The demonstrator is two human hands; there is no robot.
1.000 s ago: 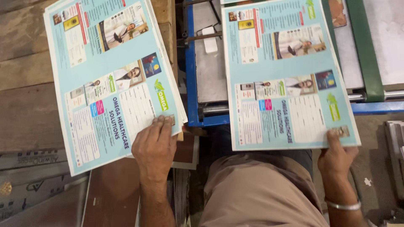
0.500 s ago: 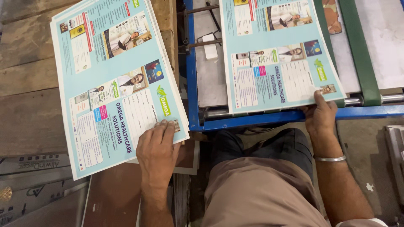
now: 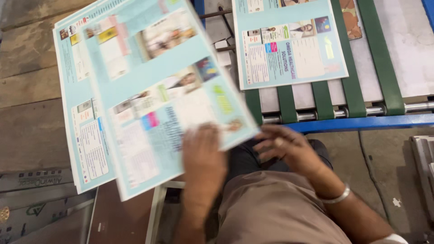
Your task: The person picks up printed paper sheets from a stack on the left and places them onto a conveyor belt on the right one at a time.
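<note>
Conveyor bed [image 3: 398,58]: grey metal plate, blue steel frame, green flat belts running over a bare steel roller.
Wooden surface [image 3: 27,90] at left: rough, worn planks.
Stack of printed sheets [image 3: 83,135]: pale blue, glossy, rectangular, resting on the planks.
Lifted sheet [image 3: 167,104]: same pale blue print, thin and flexible, tilted above the stack, motion-blurred.
Delivered sheet [image 3: 289,43]: flat on the green belts, well apart from the stack.
Left hand [image 3: 203,158]: closed on the lower edge of the lifted sheet, fingers on top.
Right hand [image 3: 289,147]: fingers spread and loose just beside that sheet's corner, near its edge; actual contact cannot be told through the blur.
Bangle [image 3: 337,196]: thin silver metal, on right wrist.
</note>
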